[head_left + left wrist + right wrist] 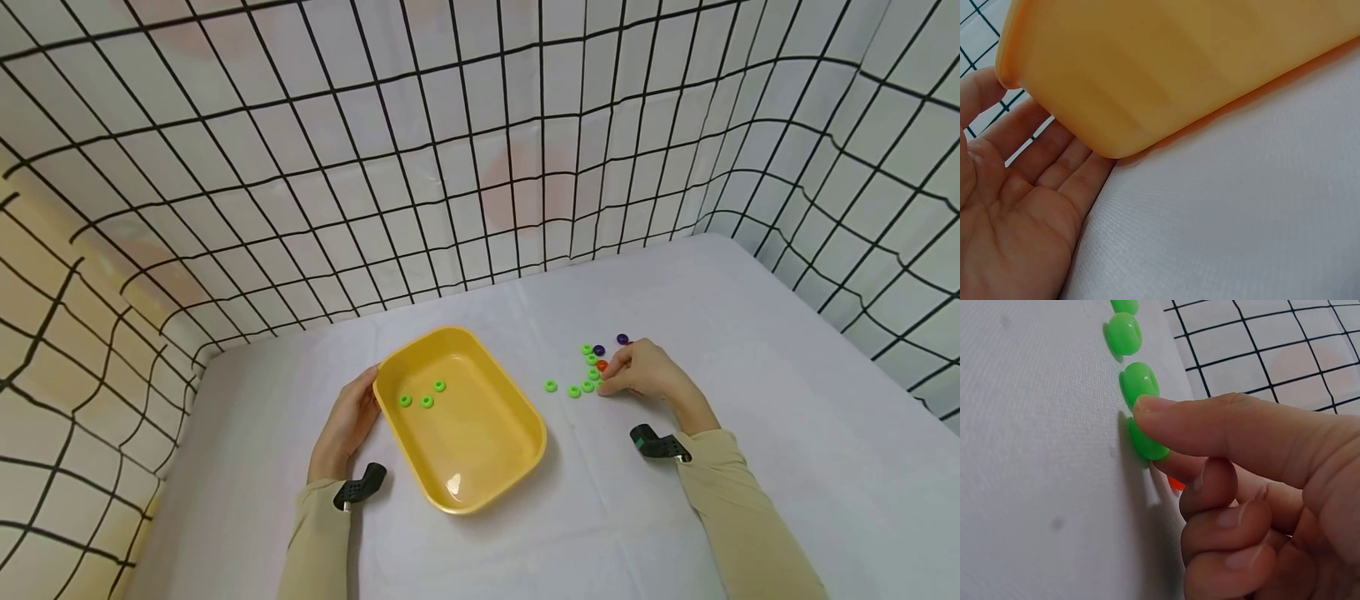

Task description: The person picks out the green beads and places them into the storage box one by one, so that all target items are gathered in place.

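A yellow plastic tray point(480, 442) stands on the white cloth, with three green beads point(427, 402) lying inside it. My left hand point(352, 417) rests against the tray's far-left outer side. In the left wrist view its fingers point(1047, 144) extend along the wall below the rim. To the right of the tray, my right hand point(647, 371) pinches a round green bead point(1147, 442) between thumb and forefinger, close over the cloth. The other fingers curl in towards the palm. Right beside that bead is another green bead point(1138, 381).
Around the right fingertips lie several more green beads point(573, 392), dark purple beads point(622, 339) and an orange-red bead point(602, 365). A black wire grid point(465, 167) borders the table at the back and both sides. Both wrists carry black camera mounts point(656, 442).
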`<state>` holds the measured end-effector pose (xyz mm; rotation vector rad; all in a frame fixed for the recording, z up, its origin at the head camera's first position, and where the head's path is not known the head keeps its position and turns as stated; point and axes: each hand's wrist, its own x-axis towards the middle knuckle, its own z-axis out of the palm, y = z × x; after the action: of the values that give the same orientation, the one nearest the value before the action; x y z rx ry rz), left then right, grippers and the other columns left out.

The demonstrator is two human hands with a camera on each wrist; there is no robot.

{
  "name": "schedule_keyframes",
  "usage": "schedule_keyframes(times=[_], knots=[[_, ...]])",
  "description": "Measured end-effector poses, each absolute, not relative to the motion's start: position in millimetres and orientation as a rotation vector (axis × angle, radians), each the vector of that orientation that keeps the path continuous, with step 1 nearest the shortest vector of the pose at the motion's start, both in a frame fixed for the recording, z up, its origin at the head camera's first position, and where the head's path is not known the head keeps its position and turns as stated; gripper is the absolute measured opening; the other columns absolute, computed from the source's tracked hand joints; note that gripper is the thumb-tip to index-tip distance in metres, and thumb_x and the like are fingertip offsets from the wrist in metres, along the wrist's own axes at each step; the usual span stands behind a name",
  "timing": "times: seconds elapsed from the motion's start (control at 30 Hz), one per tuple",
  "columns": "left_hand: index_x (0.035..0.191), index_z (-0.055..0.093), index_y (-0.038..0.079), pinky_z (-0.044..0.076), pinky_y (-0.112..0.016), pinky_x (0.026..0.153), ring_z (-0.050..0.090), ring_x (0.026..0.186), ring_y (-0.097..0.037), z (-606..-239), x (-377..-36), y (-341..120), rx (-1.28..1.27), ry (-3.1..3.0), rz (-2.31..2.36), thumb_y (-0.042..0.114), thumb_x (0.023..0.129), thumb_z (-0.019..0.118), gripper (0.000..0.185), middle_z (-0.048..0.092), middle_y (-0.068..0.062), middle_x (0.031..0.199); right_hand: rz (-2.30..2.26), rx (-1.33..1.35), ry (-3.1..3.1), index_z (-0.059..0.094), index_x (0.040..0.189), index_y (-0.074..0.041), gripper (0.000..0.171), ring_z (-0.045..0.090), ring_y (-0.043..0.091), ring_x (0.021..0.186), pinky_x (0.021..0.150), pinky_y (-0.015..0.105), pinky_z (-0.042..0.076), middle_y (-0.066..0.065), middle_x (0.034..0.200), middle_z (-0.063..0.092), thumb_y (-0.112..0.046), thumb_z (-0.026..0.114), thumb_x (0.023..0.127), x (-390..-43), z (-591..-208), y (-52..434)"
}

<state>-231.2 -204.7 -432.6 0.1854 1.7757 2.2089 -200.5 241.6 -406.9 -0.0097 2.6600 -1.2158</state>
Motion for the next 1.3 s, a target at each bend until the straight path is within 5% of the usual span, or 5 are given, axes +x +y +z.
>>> schedule_keyframes(times=[0.93,1.3], knots=[[0.132,0.041,-0.004,0.040,-0.021,0.097,0.048,0.114,-0.016,-434.3,-230.0,-203.8,0.176,1.762,2.230,0.034,0.098,0.040,0.051,0.050,-0.009,0.126,-1.046,-0.108,2.783,0.068,0.071,-0.008,0.013,0.049,0.016,0.061,0.055,0.027,0.041,0.000,0.066,0.061,-0.015,0.078,0.065,-194.8,-397.5,229.5],[0.132,0.042,-0.004,0.044,-0.020,0.091,0.051,0.106,-0.014,-434.2,-236.1,-206.5,0.196,1.746,2.252,0.032,0.099,0.039,0.049,0.054,-0.005,0.118,-1.217,-0.143,2.788,0.068,0.080,-0.010,0.023,0.048,0.019,0.067,0.062,0.029,0.037,0.007,0.073,0.062,-0.031,0.074,0.075,-189.2,-360.5,203.7]])
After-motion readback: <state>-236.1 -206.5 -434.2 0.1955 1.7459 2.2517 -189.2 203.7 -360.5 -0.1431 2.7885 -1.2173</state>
